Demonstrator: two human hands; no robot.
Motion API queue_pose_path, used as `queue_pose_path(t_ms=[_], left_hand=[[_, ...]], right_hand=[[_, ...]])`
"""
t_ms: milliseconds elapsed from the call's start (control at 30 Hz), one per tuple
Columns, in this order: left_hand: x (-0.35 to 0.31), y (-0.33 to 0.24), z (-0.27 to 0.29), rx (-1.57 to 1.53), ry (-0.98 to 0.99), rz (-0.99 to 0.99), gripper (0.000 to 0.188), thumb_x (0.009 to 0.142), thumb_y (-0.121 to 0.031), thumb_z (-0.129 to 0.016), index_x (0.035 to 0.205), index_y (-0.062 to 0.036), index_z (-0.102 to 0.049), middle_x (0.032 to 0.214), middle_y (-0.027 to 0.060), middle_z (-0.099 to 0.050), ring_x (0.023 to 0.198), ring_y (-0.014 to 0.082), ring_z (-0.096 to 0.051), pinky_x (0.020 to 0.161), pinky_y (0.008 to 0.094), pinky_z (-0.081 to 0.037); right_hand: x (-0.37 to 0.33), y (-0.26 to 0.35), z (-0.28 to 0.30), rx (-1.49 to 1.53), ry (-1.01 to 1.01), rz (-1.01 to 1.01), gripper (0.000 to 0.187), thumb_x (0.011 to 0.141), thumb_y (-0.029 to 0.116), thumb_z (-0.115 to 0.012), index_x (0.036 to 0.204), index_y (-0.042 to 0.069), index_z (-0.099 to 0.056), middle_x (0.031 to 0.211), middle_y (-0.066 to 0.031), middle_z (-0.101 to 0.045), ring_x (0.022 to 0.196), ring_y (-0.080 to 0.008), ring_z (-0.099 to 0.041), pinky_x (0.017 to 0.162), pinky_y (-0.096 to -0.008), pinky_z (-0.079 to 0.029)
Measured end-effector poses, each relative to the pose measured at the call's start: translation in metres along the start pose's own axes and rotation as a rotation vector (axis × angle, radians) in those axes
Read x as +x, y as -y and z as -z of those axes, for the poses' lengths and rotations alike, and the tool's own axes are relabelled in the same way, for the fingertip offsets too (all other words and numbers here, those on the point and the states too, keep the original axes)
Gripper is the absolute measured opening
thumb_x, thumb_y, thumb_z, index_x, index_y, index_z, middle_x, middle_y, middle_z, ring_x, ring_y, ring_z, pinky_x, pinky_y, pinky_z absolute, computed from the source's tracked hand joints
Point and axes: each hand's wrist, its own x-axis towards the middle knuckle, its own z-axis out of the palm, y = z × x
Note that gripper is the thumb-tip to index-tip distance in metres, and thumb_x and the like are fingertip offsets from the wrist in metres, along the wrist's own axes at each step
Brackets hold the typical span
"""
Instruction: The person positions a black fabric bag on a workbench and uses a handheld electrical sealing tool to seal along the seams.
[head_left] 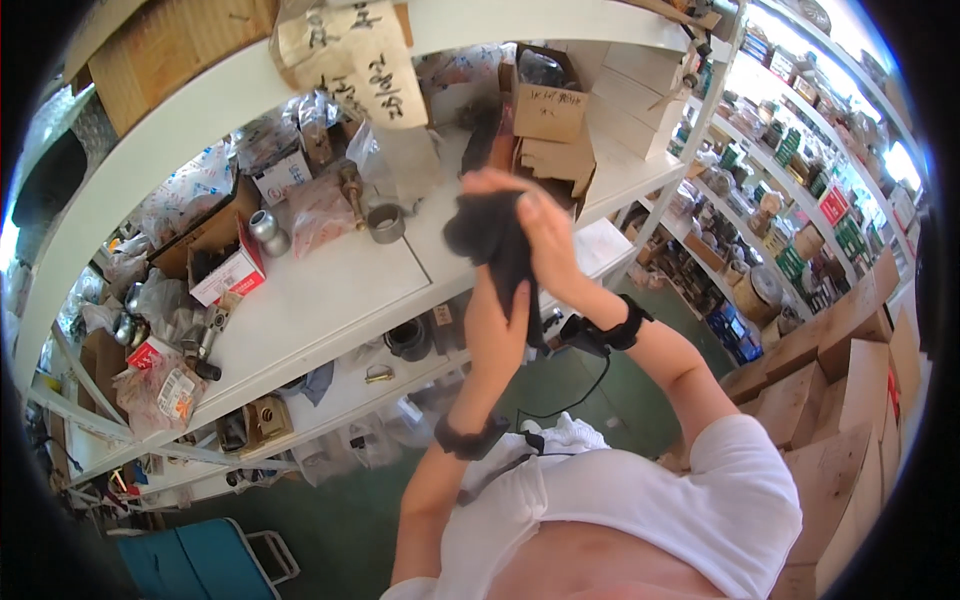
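Both of my hands are on a black cloth (pixel 490 232), held up in front of the white shelf. Its bunched end hangs to the left, slightly blurred. My left hand (pixel 492 315) closes on the lower part, thumb along the cloth. Higher up, my right hand (pixel 546 240) grips it from the right side, with fingers bent over its top. Some fingertips are hidden behind the fabric. A short grey metal ring (pixel 387 224) stands on the shelf board left of the cloth. Just beyond my hands is an open cardboard box (pixel 552 112).
The white shelf (pixel 335 300) carries bagged parts, a silver metal fitting (pixel 268 232) and a red-and-white box (pixel 232 275). Stocked racks (pixel 790 180) line the right. Cardboard boxes (pixel 830 450) stand at lower right. A teal folding chair (pixel 205 560) is at lower left.
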Motion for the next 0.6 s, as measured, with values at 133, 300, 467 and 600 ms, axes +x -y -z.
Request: queue_pose_path(t_ms=[133,300,467,600], left_hand=[[-0.027,0.056,0.01,-0.037,-0.216,0.005,0.036,0.082,-0.018,-0.053,0.104,0.0071,-0.042,0.087,0.0206,-0.055,0.079,0.0274,-0.055,0.07,0.0326,-0.042],[-0.066,0.089,0.033,-0.27,-0.362,0.158,0.024,0.082,-0.013,-0.052,0.097,0.0039,-0.045,0.093,0.0125,-0.052,0.086,0.0171,-0.05,0.074,0.0277,-0.039],[-0.074,0.078,0.062,-0.471,-0.549,0.235,0.023,0.085,-0.007,-0.046,0.105,0.0043,-0.044,0.101,0.0103,-0.05,0.095,0.0182,-0.048,0.085,0.0309,-0.037],[-0.065,0.077,0.084,-0.584,-0.501,0.15,0.023,0.085,-0.004,-0.042,0.107,0.0042,-0.043,0.104,0.0104,-0.05,0.094,0.0186,-0.05,0.084,0.0305,-0.038]], right_hand=[[-0.025,-0.021,-0.039,-0.341,0.295,-0.136,0.038,0.091,0.027,-0.032,0.112,0.0,-0.048,0.112,-0.0111,-0.053,0.106,-0.0218,-0.049,0.092,-0.031,-0.034],[-0.058,-0.063,-0.086,-0.673,0.405,-0.002,0.041,0.08,0.015,-0.047,0.121,0.008,-0.043,0.111,-0.013,-0.052,0.098,-0.0305,-0.05,0.085,-0.0358,-0.04],[-0.082,-0.066,-0.098,-0.626,0.352,-0.065,0.054,0.079,0.021,-0.05,0.128,0.006,-0.032,0.12,-0.0179,-0.043,0.108,-0.0331,-0.042,0.093,-0.0383,-0.031],[-0.111,-0.071,-0.085,-0.636,0.313,-0.185,0.06,0.08,0.03,-0.053,0.128,0.002,-0.029,0.117,-0.0203,-0.045,0.106,-0.0341,-0.043,0.09,-0.037,-0.033]])
